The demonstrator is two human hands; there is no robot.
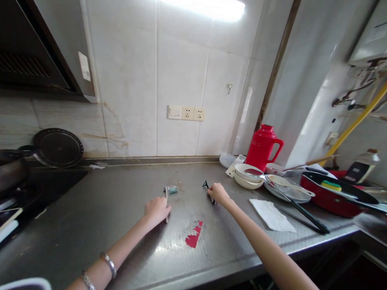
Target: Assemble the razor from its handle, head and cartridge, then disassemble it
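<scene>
My left hand (pixel 156 210) is closed around a slim pale stick-like handle (pixel 167 196), which juts out past the fingers at both ends. Just beyond its top end, a small teal and silver item (pixel 173 190) lies on the counter; its kind is too small to make out. My right hand (pixel 218 194) grips a black razor (pixel 213 201), its head (pixel 205 184) pointing up and to the left. Between the two forearms, a red jagged-edged cutout (pixel 193 236) lies flat on the steel counter (pixel 134 255).
White bowls (pixel 247 182), stacked plates (pixel 284 193) and a red pan (pixel 321 201) with a sponge crowd the right side. Behind them stands a red thermos (pixel 261 147). A folded white napkin (pixel 271 215) lies near my right forearm. At left is a stove with a pot (pixel 1 177).
</scene>
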